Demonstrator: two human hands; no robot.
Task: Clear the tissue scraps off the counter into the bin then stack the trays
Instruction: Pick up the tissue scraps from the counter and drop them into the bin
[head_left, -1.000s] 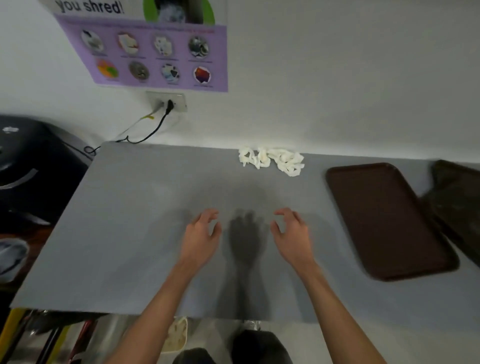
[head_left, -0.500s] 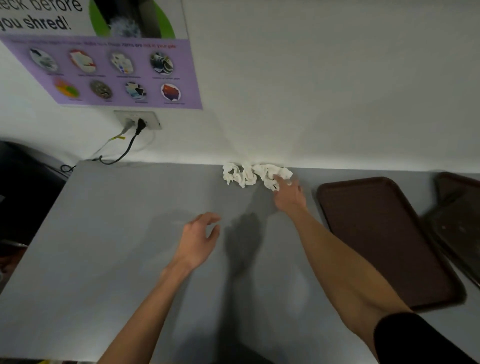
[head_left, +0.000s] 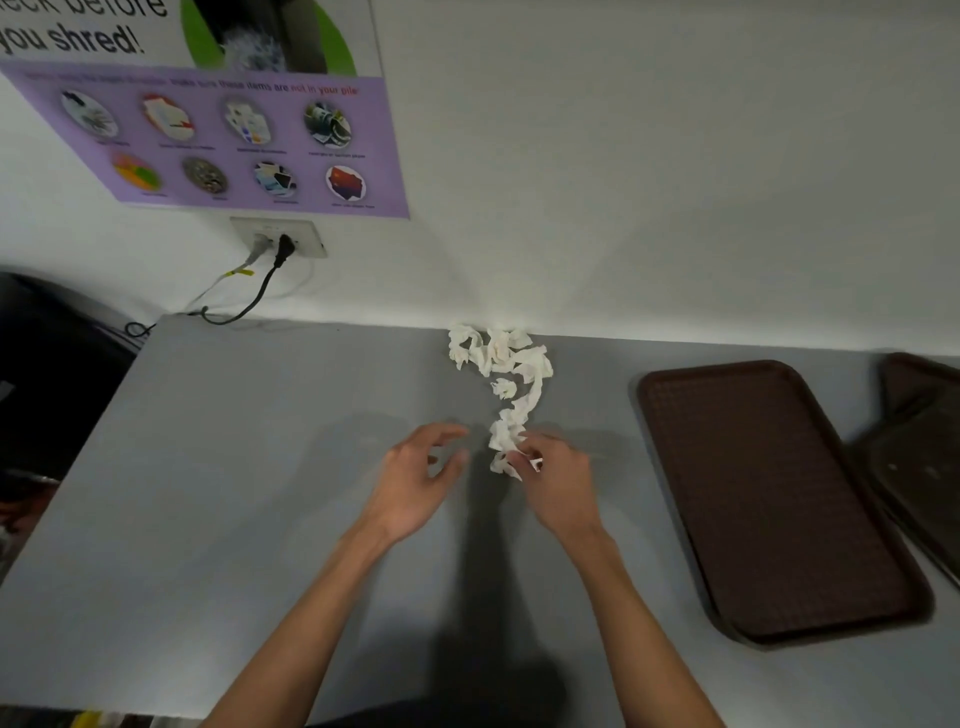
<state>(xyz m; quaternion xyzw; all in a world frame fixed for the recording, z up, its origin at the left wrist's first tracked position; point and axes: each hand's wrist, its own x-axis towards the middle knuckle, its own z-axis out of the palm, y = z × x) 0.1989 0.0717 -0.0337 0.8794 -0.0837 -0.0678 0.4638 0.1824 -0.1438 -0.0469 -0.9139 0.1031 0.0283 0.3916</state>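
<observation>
White tissue scraps (head_left: 506, 379) lie on the grey counter (head_left: 234, 467) in a trail from the back wall toward me. My right hand (head_left: 558, 478) pinches the near end of the trail with curled fingers. My left hand (head_left: 415, 478) hovers just left of it, fingers loosely curled and holding nothing. A brown tray (head_left: 769, 499) lies flat on the right of the counter. A second dark tray (head_left: 919, 467) lies at the right edge, partly cut off by the frame.
A purple poster (head_left: 223, 140) hangs on the wall above a socket (head_left: 280, 239) with two plugged cables. A dark machine (head_left: 57, 374) stands beyond the counter's left edge. No bin shows in this view.
My right hand reached to the tissue pile at the wall, then dragged scraps back toward me, stretching the pile into a trail. My left hand shifted slightly right toward the scraps.
</observation>
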